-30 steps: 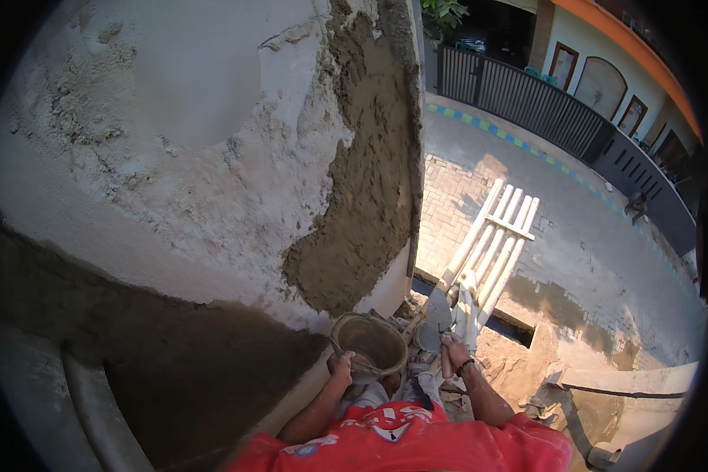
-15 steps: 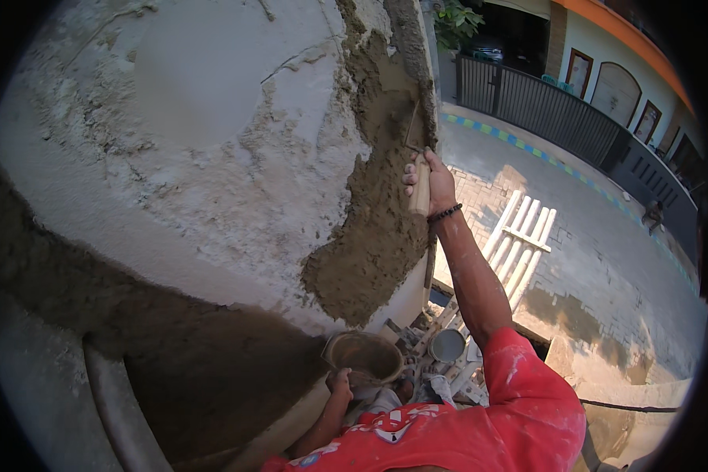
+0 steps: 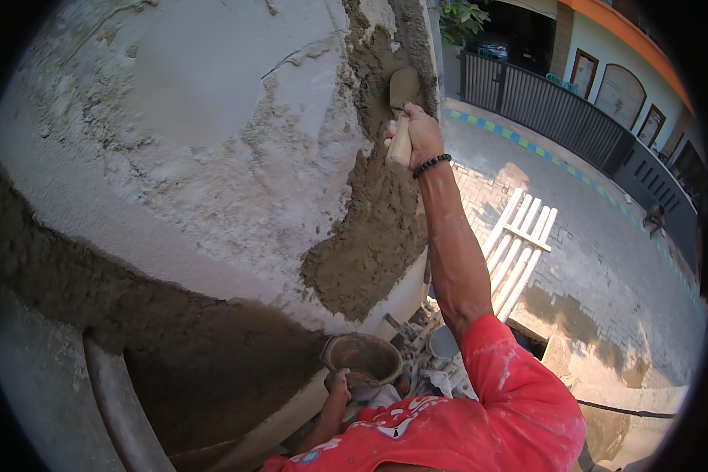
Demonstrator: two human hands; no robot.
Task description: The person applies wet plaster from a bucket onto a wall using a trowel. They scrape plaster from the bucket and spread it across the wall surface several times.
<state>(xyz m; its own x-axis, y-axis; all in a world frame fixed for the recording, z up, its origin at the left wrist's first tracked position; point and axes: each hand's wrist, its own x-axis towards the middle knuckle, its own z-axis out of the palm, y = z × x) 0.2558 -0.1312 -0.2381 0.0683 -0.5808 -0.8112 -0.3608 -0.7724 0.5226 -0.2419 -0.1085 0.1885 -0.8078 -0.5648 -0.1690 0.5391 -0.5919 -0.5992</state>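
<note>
My right hand (image 3: 417,135) is closed round the wooden handle of a trowel (image 3: 404,85), its arm stretched up along the wall's right edge. The trowel's blade lies at the wet brown mortar (image 3: 374,228), which runs as a rough band down that side of the wall (image 3: 291,149). Low in the view, my left hand (image 3: 337,383) grips the rim of a bucket (image 3: 363,355) close to my body. A little mortar seems to coat the bucket's inside; how much it holds I cannot tell.
Below me, white poles (image 3: 519,244) joined by crosspieces lean over the paved street. Beside the first bucket stands another bucket (image 3: 442,343) among planks. A dark metal fence (image 3: 543,102) lines the far side, and a person (image 3: 653,219) is near it.
My right hand has moved up and slightly left along the mortar band with the trowel, whose blade now faces me more broadly. My left hand stays at the bucket.
</note>
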